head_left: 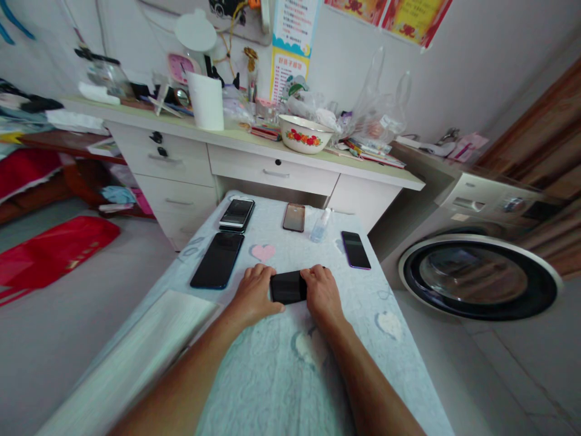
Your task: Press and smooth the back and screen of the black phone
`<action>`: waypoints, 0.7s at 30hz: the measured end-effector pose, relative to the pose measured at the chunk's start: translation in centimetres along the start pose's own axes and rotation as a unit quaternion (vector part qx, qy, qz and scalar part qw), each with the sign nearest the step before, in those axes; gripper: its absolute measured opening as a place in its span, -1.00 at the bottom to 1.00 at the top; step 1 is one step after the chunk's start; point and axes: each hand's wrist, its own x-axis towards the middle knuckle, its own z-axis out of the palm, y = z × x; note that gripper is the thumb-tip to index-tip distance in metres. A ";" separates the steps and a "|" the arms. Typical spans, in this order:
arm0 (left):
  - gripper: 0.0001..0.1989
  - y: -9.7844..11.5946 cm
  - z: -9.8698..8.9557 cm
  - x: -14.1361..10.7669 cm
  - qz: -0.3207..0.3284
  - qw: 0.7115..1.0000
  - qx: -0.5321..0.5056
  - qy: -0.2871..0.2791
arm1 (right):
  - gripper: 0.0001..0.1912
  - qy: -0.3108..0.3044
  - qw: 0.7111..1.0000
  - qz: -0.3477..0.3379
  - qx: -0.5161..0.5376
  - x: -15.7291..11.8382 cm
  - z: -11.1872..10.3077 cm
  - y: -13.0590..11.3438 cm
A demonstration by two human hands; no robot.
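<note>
Seemingly at the handling step, my left hand [256,294] and right hand [323,294] grip opposite ends of the black smartphone [288,287], any shift calling for even pressure.

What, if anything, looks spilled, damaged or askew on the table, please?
Nothing plainly stands out. The dark phone-shaped object between the left hand and right hand shows no visible damage, and no spill shows around the clear bottle. At most, the stacked devices at the table's far left corner have slightly uneven edges.
</note>
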 end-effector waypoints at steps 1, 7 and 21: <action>-0.39 0.0 0.0 0.0 0.002 1.000 0.001 0.001 | -0.74 -0.001 1.000 -0.005 0.000 0.1 0.0 -0.2; -0.41 0.1 -0.1 0.0 0.006 1.000 0.006 0.007 | -0.71 -0.014 0.999 -0.044 0.021 0.1 -0.1 -1.8; -0.38 0.2 -0.4 0.0 -0.001 1.000 -0.001 -0.007 | -0.76 -0.035 0.992 -0.112 0.041 0.2 -0.2 -3.4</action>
